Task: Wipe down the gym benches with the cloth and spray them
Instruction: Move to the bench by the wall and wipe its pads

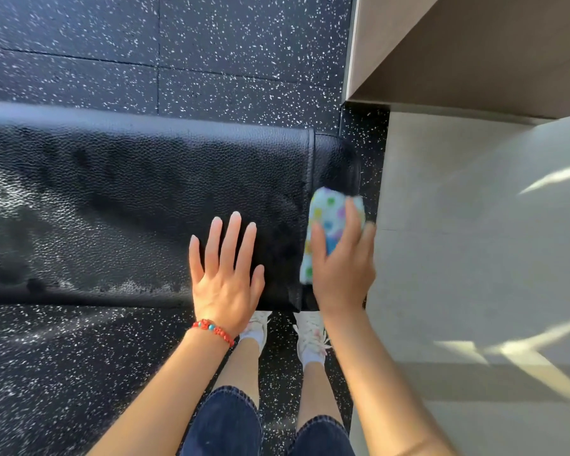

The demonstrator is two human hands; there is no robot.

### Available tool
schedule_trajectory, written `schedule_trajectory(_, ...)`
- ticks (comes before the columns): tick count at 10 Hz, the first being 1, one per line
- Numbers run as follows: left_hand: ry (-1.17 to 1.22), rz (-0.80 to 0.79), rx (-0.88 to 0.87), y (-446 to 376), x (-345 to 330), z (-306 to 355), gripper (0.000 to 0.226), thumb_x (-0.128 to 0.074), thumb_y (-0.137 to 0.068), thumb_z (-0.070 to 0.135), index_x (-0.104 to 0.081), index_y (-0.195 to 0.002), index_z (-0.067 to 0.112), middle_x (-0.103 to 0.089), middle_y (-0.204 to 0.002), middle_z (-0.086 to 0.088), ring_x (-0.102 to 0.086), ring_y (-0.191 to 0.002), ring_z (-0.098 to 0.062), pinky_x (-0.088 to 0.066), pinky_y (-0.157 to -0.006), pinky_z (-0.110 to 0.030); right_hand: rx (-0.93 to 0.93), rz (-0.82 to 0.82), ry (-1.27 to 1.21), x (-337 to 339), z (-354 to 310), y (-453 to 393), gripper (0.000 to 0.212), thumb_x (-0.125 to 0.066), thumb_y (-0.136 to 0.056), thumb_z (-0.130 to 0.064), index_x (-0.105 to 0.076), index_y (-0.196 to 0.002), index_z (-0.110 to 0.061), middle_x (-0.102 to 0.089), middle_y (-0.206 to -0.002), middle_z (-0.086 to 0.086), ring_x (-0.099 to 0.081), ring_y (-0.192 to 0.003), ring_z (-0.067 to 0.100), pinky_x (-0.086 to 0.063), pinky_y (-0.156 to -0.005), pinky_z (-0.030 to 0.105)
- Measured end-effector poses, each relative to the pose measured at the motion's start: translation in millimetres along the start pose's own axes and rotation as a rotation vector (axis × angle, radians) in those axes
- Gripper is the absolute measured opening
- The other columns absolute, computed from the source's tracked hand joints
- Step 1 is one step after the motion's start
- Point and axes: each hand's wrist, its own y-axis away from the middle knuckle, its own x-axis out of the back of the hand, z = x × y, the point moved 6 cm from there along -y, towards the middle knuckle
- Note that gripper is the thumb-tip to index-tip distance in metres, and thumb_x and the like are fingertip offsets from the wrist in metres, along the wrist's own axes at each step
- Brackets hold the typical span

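The colourful dotted cloth (329, 225) is pinched by the right hand (343, 258) at the black padded desk (112, 199) end; the left hand (226, 268) is spread flat; overshooting the edge, the cloth could be dropped

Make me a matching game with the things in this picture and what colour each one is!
Things:
1. bench
2. cloth
3. bracelet
4. shoes

Colours:
A. white
B. red with blue beads
C. black
D. pale with many-coloured spots

Pairs: 1-C, 2-D, 3-B, 4-A
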Motion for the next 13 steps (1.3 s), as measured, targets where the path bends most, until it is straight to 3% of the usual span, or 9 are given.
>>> schedule_trajectory(1, 0.012, -0.018, -0.001, 0, 0, 0, 0.059, -0.036, -0.09, 0.031, -0.023, -0.144, 0.013, -0.017, -0.151, -0.009, -0.014, -0.14, -0.031, -0.007, -0.112, -0.053, -0.069, -0.096, 0.038, 2, 12, 41, 0.049, -0.042, -0.086, -0.045, -0.037, -0.123, -0.014, -0.053, -0.084, 0.018, -0.056, -0.063, 0.032, -0.046, -0.043, 0.031)
schedule_trajectory(2, 0.019, -0.022, -0.004, 1, -2, 0, 0.059, -0.036, -0.09, 0.031, -0.023, -0.145, 0.014, -0.017, -0.152, -0.008, -0.014, -0.14, -0.031, -0.006, -0.113, -0.053, -0.037, -0.09, 0.068, 0, 7, 26, 0.051, -0.041, -0.087, -0.047, -0.041, -0.124, -0.012, -0.053, -0.086, 0.018, -0.055, -0.063, 0.03, -0.046, -0.043, 0.031)
schedule_trajectory(4, 0.028, 0.002, -0.02, 2, -3, 0, 0.059, -0.036, -0.09, 0.031, -0.023, -0.145, 0.014, -0.016, -0.152, -0.008, -0.013, -0.141, -0.03, -0.006, -0.113, -0.053, -0.032, -0.041, 0.101, -6, -15, -52, 0.057, -0.042, -0.09, -0.048, -0.041, -0.134, -0.013, -0.049, -0.105, 0.017, -0.053, -0.086, 0.032, -0.036, -0.055, 0.032)
schedule_trajectory(5, 0.019, 0.013, -0.026, 3, -3, 0, 0.059, -0.036, -0.09, 0.031, -0.024, -0.145, 0.013, -0.017, -0.152, -0.009, -0.014, -0.141, -0.03, -0.006, -0.113, -0.053, -0.013, -0.026, 0.117, -9, -16, -60, 0.055, -0.045, -0.091, -0.047, -0.04, -0.135, -0.014, -0.048, -0.106, 0.016, -0.052, -0.088, 0.031, -0.037, -0.056, 0.033)
schedule_trajectory(8, 0.091, -0.071, -0.03, 2, 17, 3, 0.054, -0.043, -0.091, 0.028, -0.035, -0.141, 0.009, -0.032, -0.149, -0.014, -0.021, -0.138, -0.033, -0.019, -0.11, -0.057, 0.066, -0.075, 0.156, 6, 4, 25, 0.05, -0.053, -0.087, -0.04, -0.053, -0.125, -0.007, -0.053, -0.088, 0.02, -0.055, -0.068, 0.033, -0.043, -0.046, 0.031)
schedule_trajectory(9, 0.127, -0.104, -0.046, 1, 28, 0, 0.058, -0.061, -0.085, 0.019, -0.04, -0.138, 0.006, -0.034, -0.148, -0.015, -0.028, -0.137, -0.035, -0.024, -0.108, -0.057, -0.015, -0.202, 0.133, 6, 12, 39, 0.053, -0.049, -0.089, -0.044, -0.043, -0.134, -0.016, -0.05, -0.098, 0.015, -0.055, -0.079, 0.032, -0.034, -0.055, 0.029)
schedule_trajectory(11, 0.109, -0.095, 0.029, -2, 49, -33, 0.058, -0.059, -0.087, 0.018, -0.038, -0.139, 0.005, -0.031, -0.149, -0.016, -0.025, -0.139, -0.035, -0.021, -0.11, -0.057, 0.004, -0.018, -0.052, 23, -26, 20, 0.05, -0.049, -0.091, -0.042, -0.041, -0.133, -0.016, -0.048, -0.096, 0.011, -0.054, -0.078, 0.028, -0.033, -0.059, 0.026)
schedule_trajectory(12, 0.098, -0.089, 0.049, -7, 52, -56, 0.057, -0.06, -0.087, 0.017, -0.038, -0.139, 0.004, -0.031, -0.149, -0.016, -0.024, -0.139, -0.035, -0.02, -0.11, -0.057, 0.079, -0.044, -0.017, 5, -53, 25, 0.051, -0.051, -0.091, -0.042, -0.043, -0.133, -0.013, -0.048, -0.094, 0.014, -0.055, -0.076, 0.027, -0.039, -0.051, 0.029)
schedule_trajectory(13, 0.084, -0.074, 0.077, -14, 49, -84, 0.057, -0.059, -0.088, 0.018, -0.038, -0.139, 0.005, -0.031, -0.149, -0.016, -0.023, -0.139, -0.036, -0.018, -0.11, -0.058, 0.05, -0.134, 0.084, -22, -60, 39, 0.054, -0.053, -0.09, -0.041, -0.044, -0.134, -0.012, -0.049, -0.095, 0.016, -0.054, -0.079, 0.03, -0.047, -0.056, 0.036)
